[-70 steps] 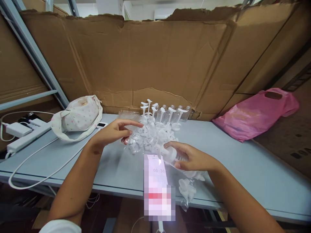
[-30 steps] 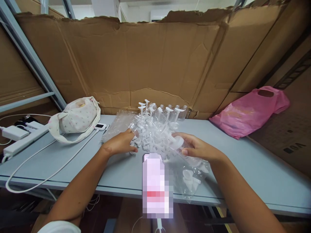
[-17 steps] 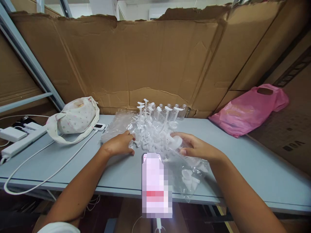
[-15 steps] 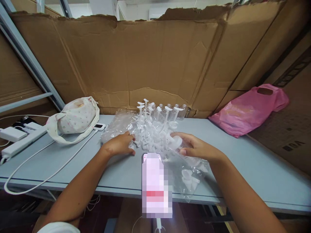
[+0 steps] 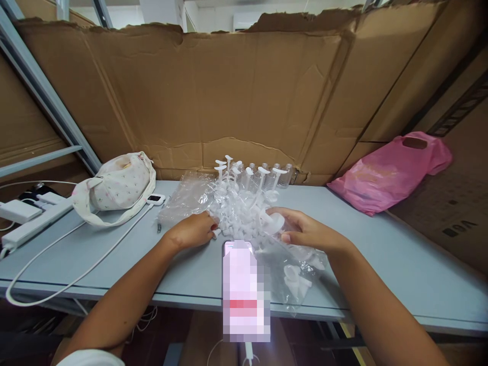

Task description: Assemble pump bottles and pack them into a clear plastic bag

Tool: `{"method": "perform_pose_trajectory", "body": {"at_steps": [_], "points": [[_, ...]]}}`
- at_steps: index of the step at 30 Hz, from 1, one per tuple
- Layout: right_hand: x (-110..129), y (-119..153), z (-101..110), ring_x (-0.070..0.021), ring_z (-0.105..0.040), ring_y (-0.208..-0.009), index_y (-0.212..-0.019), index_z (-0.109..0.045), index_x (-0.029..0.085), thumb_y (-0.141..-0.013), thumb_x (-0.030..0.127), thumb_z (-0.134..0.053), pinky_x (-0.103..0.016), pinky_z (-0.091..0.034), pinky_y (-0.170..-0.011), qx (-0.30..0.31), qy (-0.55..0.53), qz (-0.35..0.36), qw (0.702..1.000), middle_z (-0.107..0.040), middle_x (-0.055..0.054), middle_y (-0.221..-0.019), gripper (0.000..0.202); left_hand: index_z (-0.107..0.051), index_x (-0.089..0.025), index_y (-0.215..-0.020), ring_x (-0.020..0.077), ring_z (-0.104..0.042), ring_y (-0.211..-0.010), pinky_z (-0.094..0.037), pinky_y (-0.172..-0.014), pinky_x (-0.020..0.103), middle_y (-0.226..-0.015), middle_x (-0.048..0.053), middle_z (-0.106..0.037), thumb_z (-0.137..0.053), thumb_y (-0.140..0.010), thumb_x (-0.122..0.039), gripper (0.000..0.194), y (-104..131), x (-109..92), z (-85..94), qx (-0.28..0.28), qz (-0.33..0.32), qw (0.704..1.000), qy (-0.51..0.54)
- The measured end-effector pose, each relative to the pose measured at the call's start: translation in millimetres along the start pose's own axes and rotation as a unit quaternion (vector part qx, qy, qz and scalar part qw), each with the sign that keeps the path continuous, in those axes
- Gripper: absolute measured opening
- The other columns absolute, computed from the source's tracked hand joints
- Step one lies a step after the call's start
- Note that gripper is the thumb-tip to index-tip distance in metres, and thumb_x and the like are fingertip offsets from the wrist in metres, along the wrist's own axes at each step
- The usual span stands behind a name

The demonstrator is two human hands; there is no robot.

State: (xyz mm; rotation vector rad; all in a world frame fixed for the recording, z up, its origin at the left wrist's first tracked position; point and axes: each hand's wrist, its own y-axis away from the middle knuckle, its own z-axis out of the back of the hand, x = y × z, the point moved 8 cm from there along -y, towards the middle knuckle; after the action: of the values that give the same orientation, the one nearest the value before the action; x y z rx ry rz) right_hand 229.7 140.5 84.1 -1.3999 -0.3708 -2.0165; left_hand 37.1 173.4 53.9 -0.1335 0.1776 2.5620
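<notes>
My left hand point(image 5: 196, 229) is at the left edge of a pile of small white plastic pieces point(image 5: 242, 218). Its fingers are drawn together on a small white piece point(image 5: 216, 233), whose kind I cannot make out. On the pile's right side, my right hand point(image 5: 305, 231) has its thumb and fingers closed around a white, round-mouthed plastic piece that looks like a funnel point(image 5: 276, 224). A clear plastic bag point(image 5: 274, 274) with white funnel-like pieces point(image 5: 296, 283) inside lies below that hand. White pump heads on stems point(image 5: 263, 175) stick up behind the pile.
Clear bottles point(image 5: 288, 175) stand at the cardboard wall point(image 5: 229, 96). A phone point(image 5: 244, 290), screen blurred, is at the table's front edge. To the left are another clear bag point(image 5: 186, 195), a cloth bag point(image 5: 122, 183), a cable and a power strip point(image 5: 38, 223); right, a pink bag point(image 5: 389, 178).
My left hand has moved slightly right into the pile's edge, and its fingers have come together on a small white piece. My right hand has barely moved.
</notes>
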Motion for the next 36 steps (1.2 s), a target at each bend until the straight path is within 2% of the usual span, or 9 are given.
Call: {"method": "perform_pose_trajectory", "body": {"at_steps": [7, 12, 15, 19, 21, 24, 30, 33, 36], "points": [[-13.6, -1.2, 10.4, -0.0185, -0.056, -0.083, -0.117, -0.052, 0.018, -0.076, 0.049, -0.061, -0.030, -0.047, -0.070, -0.050, 0.062, -0.052, 0.996, -0.057, -0.006, -0.101, 0.052, -0.058, -0.019, -0.085, 0.0206, -0.060, -0.080, -0.042, -0.070, 0.029, -0.092, 0.008, -0.061, -0.041, -0.081, -0.022, 0.018, -3.0, -11.9, 2.9, -0.041, -0.019, 0.999, -0.010], [-15.8, -2.6, 14.8, -0.0188, -0.056, -0.079, -0.117, -0.053, 0.019, -0.077, 0.045, -0.061, -0.029, -0.048, -0.065, -0.084, 0.084, -0.075, 0.990, -0.059, -0.005, -0.092, 0.048, -0.058, -0.019, -0.088, 0.0199, -0.058, -0.082, -0.042, -0.072, 0.030, -0.098, 0.008, -0.057, -0.040, -0.082, -0.021, 0.019, -1.2, -10.4, 23.1, -0.114, -0.020, 0.993, 0.025], [-15.6, -4.1, 15.2, -0.0195, -0.056, -0.082, -0.115, -0.054, 0.019, -0.077, 0.043, -0.061, -0.029, -0.047, -0.066, -0.095, 0.077, -0.077, 0.989, -0.059, -0.004, -0.092, 0.046, -0.057, -0.020, -0.093, 0.0165, -0.056, -0.074, -0.043, -0.072, 0.029, -0.099, 0.006, -0.054, -0.041, -0.083, -0.022, 0.020, 5.9, 3.1, 47.8, -0.213, 0.010, 0.975, 0.063], [-18.8, -6.5, 11.3, -0.0189, -0.055, -0.083, -0.111, -0.052, 0.017, -0.078, 0.043, -0.059, -0.029, -0.047, -0.066, -0.088, 0.059, -0.089, 0.990, -0.058, -0.005, -0.097, 0.043, -0.056, -0.019, -0.094, 0.0124, -0.053, -0.067, -0.044, -0.070, 0.027, -0.101, 0.005, -0.051, -0.043, -0.083, -0.025, 0.017, 26.1, 28.4, 80.5, -0.380, 0.080, 0.916, 0.104], [-18.8, -8.2, 7.7, -0.0191, -0.055, -0.085, -0.108, -0.053, 0.017, -0.078, 0.042, -0.059, -0.030, -0.047, -0.069, -0.077, 0.056, -0.081, 0.992, -0.058, -0.005, -0.099, 0.040, -0.055, -0.019, -0.094, 0.0117, -0.053, -0.069, -0.045, -0.069, 0.025, -0.103, 0.005, -0.050, -0.044, -0.083, -0.025, 0.017, 32.5, 32.5, 87.4, -0.420, 0.086, 0.896, 0.111], [-19.4, -10.8, 1.3, -0.0205, -0.055, -0.091, -0.107, -0.054, 0.017, -0.078, 0.040, -0.060, -0.031, -0.047, -0.075, -0.057, 0.060, -0.067, 0.994, -0.059, -0.005, -0.100, 0.038, -0.056, -0.019, -0.097, 0.0106, -0.053, -0.069, -0.044, -0.069, 0.025, -0.106, 0.005, -0.050, -0.043, -0.085, -0.025, 0.018, 32.7, 25.6, 88.2, -0.420, 0.058, 0.902, 0.083], [-20.3, -14.7, -11.2, -0.0206, -0.055, -0.093, -0.113, -0.054, 0.017, -0.080, 0.039, -0.059, -0.033, -0.046, -0.080, -0.007, 0.064, -0.052, 0.997, -0.059, -0.006, -0.101, 0.040, -0.055, -0.017, -0.099, 0.0123, -0.054, -0.072, -0.044, -0.070, 0.028, -0.117, 0.011, -0.049, -0.037, -0.090, -0.021, 0.020, 25.7, -1.0, 79.2, -0.335, -0.036, 0.941, -0.038], [-19.0, -15.4, -13.0, -0.0197, -0.055, -0.091, -0.112, -0.055, 0.016, -0.080, 0.037, -0.058, -0.032, -0.045, -0.079, -0.001, 0.072, -0.047, 0.996, -0.059, -0.005, -0.099, 0.038, -0.055, -0.016, -0.097, 0.0170, -0.054, -0.081, -0.043, -0.072, 0.030, -0.110, 0.012, -0.053, -0.035, -0.090, -0.016, 0.022, 23.5, -8.8, 74.8, -0.296, -0.061, 0.949, -0.093], [-19.6, -15.2, -12.6, -0.0191, -0.055, -0.088, -0.113, -0.054, 0.016, -0.080, 0.035, -0.058, -0.031, -0.045, -0.077, -0.004, 0.080, -0.051, 0.995, -0.059, -0.005, -0.098, 0.038, -0.055, -0.016, -0.094, 0.0188, -0.054, -0.085, -0.043, -0.073, 0.030, -0.100, 0.010, -0.056, -0.035, -0.089, -0.012, 0.021, 19.2, -10.6, 67.8, -0.263, -0.089, 0.957, -0.085]]}}
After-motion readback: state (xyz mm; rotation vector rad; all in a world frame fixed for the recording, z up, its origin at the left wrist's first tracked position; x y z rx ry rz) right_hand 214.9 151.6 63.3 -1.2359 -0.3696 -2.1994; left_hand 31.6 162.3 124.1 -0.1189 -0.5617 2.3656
